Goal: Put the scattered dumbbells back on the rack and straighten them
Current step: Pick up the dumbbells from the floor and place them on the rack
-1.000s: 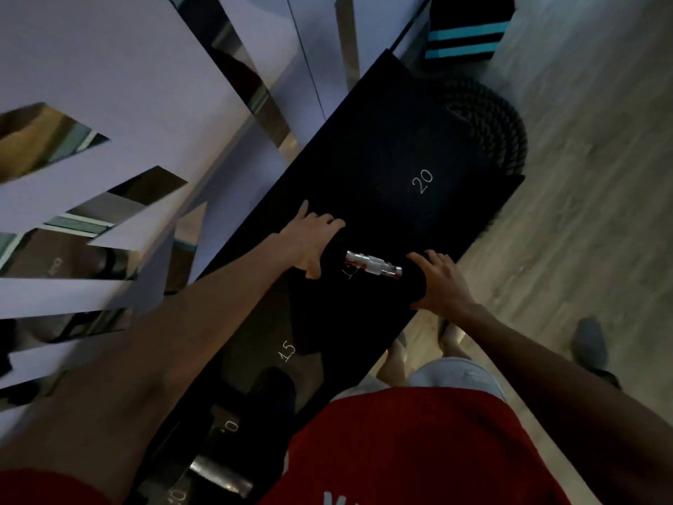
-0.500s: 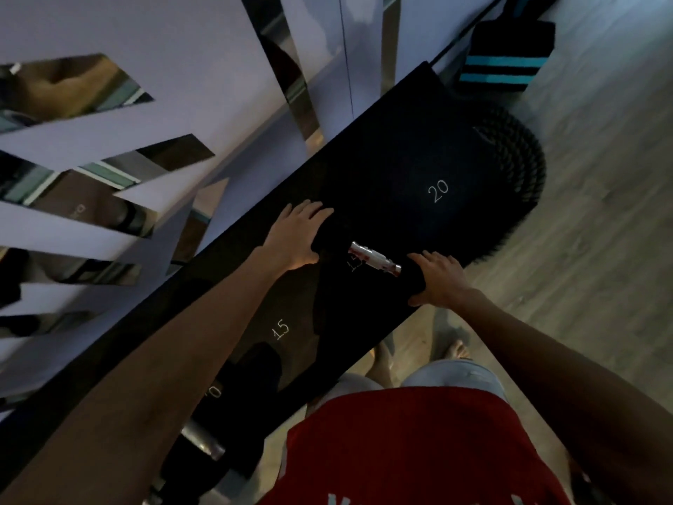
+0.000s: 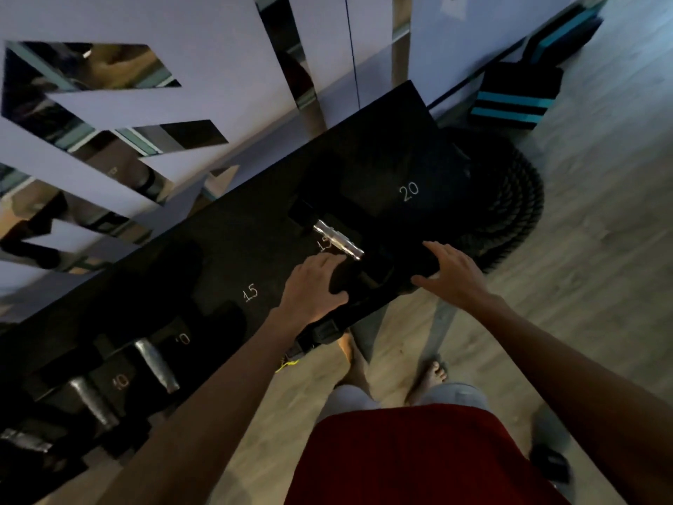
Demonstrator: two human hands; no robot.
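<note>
Left hand cups the near head of the black-headed, chrome-handled dumbbell, thumb beneath. Right hand lies straight-fingered against that head's other side. The dumbbell rests on the long black rack at the "15" mark. A coiled black rope lies beyond.

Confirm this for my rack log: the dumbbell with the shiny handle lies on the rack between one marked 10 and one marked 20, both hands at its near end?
Not 10: the head view shows 15. The dumbbell with the shiny handle lies on the rack between the 15 dumbbell and the 20 dumbbell, left hand and right hand at its near end.
</note>
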